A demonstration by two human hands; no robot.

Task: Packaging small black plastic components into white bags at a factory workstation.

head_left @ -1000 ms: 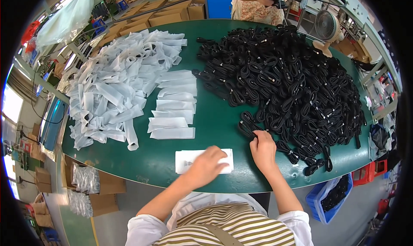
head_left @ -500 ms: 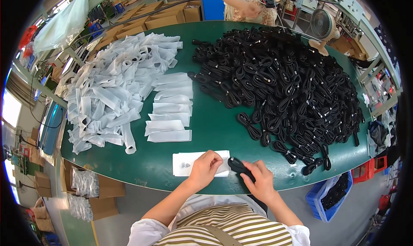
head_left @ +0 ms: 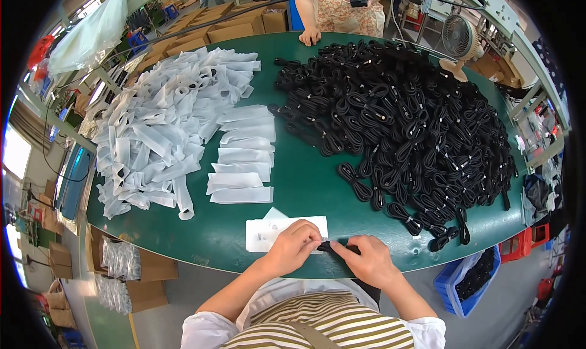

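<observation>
A small stack of flat white bags (head_left: 256, 230) lies near the front edge of the green table. Over its right end my left hand (head_left: 294, 246) is closed, pinching the end of the top bag. Against that end sits a coiled black cable (head_left: 334, 246), gripped by my right hand (head_left: 370, 261). The cable's tip touches the bag's end beside my left fingertips; my fingers partly hide how far it goes in. Beyond the stack, a column of filled white bags (head_left: 243, 179) is laid out side by side.
A big heap of white bags (head_left: 159, 123) covers the left of the table (head_left: 305, 187), and a heap of coiled black cables (head_left: 415, 117) the right. A person's hand (head_left: 310, 36) rests on the far edge. A fan (head_left: 459, 38) stands far right, a blue bin (head_left: 448, 282) below.
My right hand has brought the cable left and down to the bag's end, at my left fingers. A corner of a bag now sticks up behind the stack. The other person's hand now rests on the table.
</observation>
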